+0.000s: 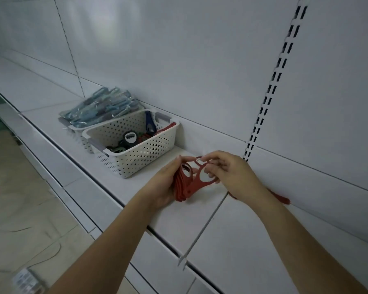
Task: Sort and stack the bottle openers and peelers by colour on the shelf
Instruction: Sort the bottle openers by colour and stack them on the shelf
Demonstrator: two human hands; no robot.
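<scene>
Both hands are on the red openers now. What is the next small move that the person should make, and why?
Probably slide the single red opener flush onto the red stack. The right hand pinches it beside the stack gripped by the left hand, and it still sticks out at an angle. More openers wait in the near basket.

Near basket (136, 153) on shelf (232, 225), against back wall (200, 71). Openers (129, 138) inside near basket. Far basket (72, 126) directly behind near basket, touching it; packets (102, 111) heaped in far basket. Opener stack (185, 183) right of near basket, over shelf, held between left hand (166, 183) and right hand (227, 172). Loose opener (282, 199) on shelf right of stack, at wall foot, partly hidden behind right wrist.
</scene>
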